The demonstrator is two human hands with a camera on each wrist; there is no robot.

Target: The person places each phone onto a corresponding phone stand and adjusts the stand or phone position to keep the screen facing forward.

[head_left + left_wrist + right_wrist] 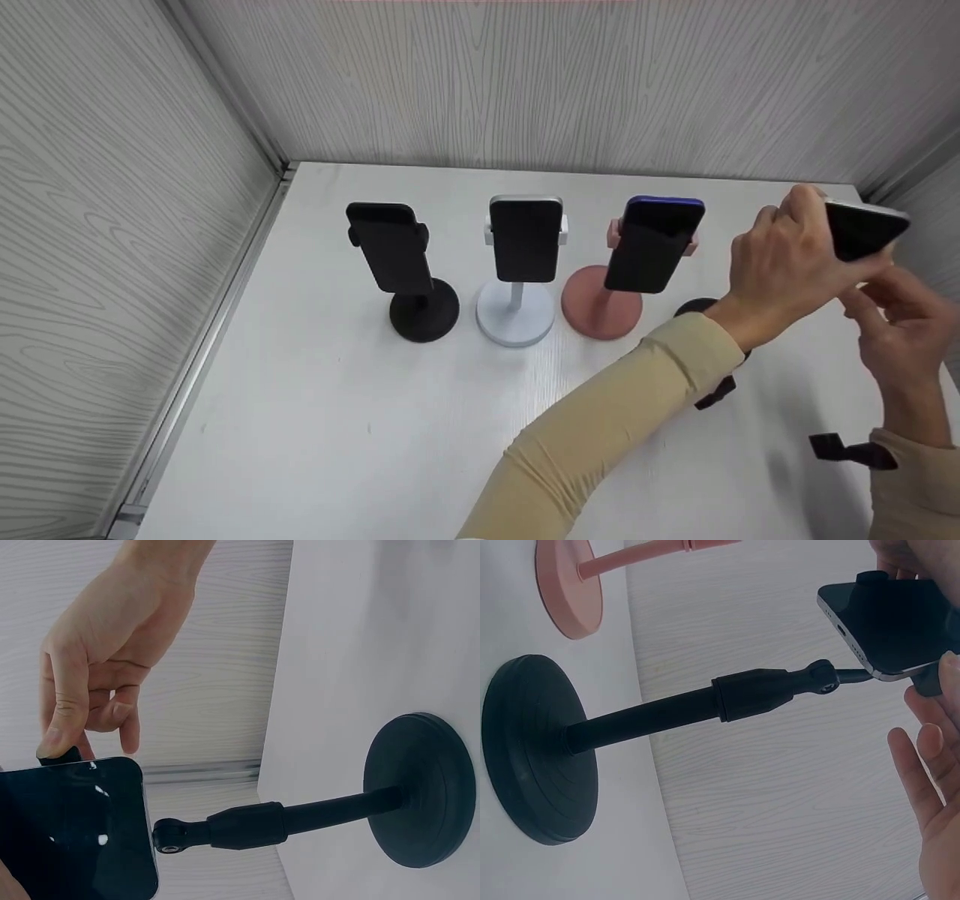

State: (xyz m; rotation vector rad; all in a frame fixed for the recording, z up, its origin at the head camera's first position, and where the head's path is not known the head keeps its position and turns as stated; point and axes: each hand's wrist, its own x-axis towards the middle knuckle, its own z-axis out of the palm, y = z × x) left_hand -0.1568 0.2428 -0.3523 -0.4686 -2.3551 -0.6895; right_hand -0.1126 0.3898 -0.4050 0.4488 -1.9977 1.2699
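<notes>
At the far right of the head view, my left hand (787, 251) grips a dark-screened phone (866, 229) with a silver edge. My right hand (904, 322) is just below it. In the left wrist view, the right thumb presses a black clamp jaw at the edge of the phone (75, 829), fingers curled behind. The phone lies against the head of a black phone stand (326, 814), most of which it hides. Seen from the right wrist, black clamp pieces show on both sides of the phone (896, 622). In the head view my left forearm covers much of this stand.
To the left stand three stands holding phones: a black stand (424, 319), a white stand (515, 322) and a pink stand (600, 311). The white table (300, 420) is bounded by wood-grain panels (480, 82) at the back and sides. Black straps (855, 452) hang by my sleeves.
</notes>
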